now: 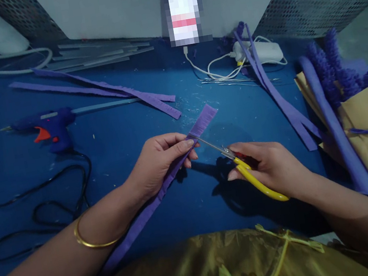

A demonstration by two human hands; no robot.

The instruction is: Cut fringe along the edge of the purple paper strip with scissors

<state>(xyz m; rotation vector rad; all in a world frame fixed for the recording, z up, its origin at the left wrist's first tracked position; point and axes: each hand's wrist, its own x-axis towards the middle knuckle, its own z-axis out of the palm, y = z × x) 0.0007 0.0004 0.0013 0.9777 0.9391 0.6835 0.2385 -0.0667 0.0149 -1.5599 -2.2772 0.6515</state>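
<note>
A long purple strip (153, 204) runs from near my lap up through my left hand (164, 160), which pinches it between thumb and fingers. Its short end sticks out beyond my fingertips, toward the upper right. In my right hand (269, 166) are scissors with yellow handles (258, 184). Their blades point to the upper left, and the tips meet the strip right beside my left thumb. Whether the blades have passed through the strip cannot be made out.
A blue glue gun (58, 126) with a black cord lies at the left. More purple strips (105, 87) rest behind my hands. Farther back are a white charger (261, 52) and thin wires; a paper-wrapped purple bouquet (359, 108) is at the right.
</note>
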